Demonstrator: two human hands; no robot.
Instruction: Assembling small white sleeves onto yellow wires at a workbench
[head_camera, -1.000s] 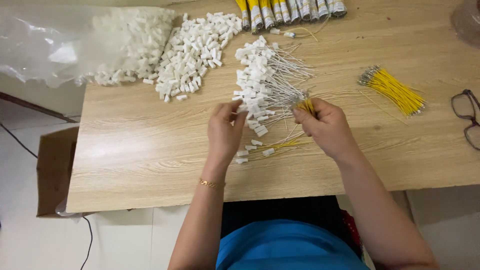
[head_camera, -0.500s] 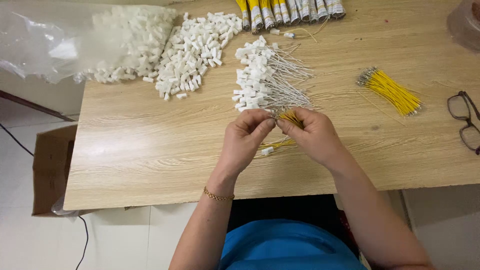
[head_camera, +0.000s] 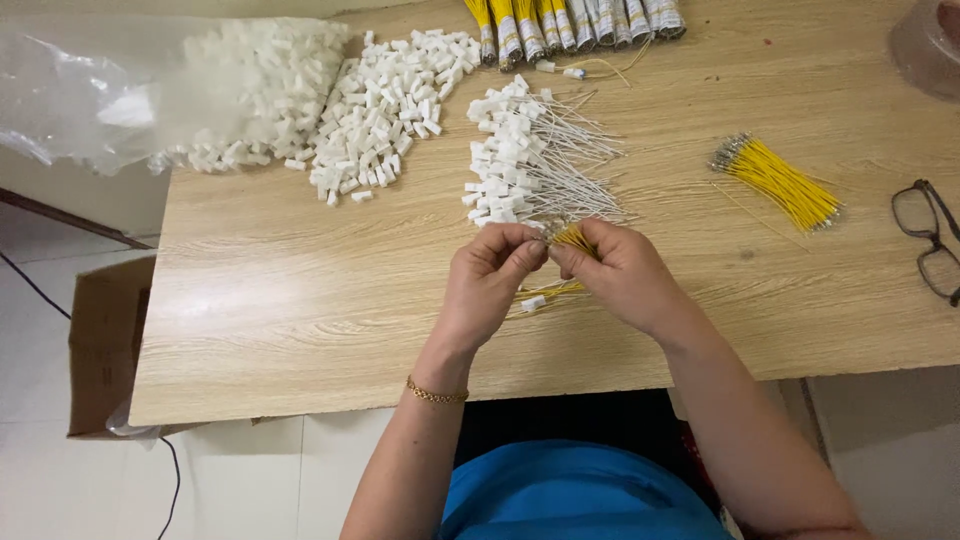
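A person sits at a pale wooden counter (head_camera: 300, 300), both bare hands meeting over its middle. The left hand (head_camera: 490, 280), with a thin gold bracelet (head_camera: 436, 393) at the wrist, has its fingers (head_camera: 520, 250) pinched together on something small; what it is cannot be made out. The right hand (head_camera: 620, 275) is clenched around a small bunch of thin yellow wires (head_camera: 572, 238), whose ends poke out toward the left hand. Just below the hands, at 6 o'clock, a few yellow wires with a white plastic plug (head_camera: 535, 300) lie on the counter. Directly beyond the hands, at 12 o'clock, lies a heap of white wires tipped with white plastic plugs (head_camera: 530, 165). At 10 o'clock sits a loose pile of small white plastic housings (head_camera: 385, 105), spilling from a clear plastic bag (head_camera: 130, 90) at the counter's far left corner. At 2 o'clock rests a separate bundle of yellow wires with metal tips (head_camera: 778, 182). At 3 o'clock, at the counter's edge, lie dark-framed spectacles (head_camera: 925, 240). Banded bundles of yellow and white wire (head_camera: 570, 20) line the far edge. A brown cardboard box (head_camera: 105, 340) stands on the floor at 9 o'clock.
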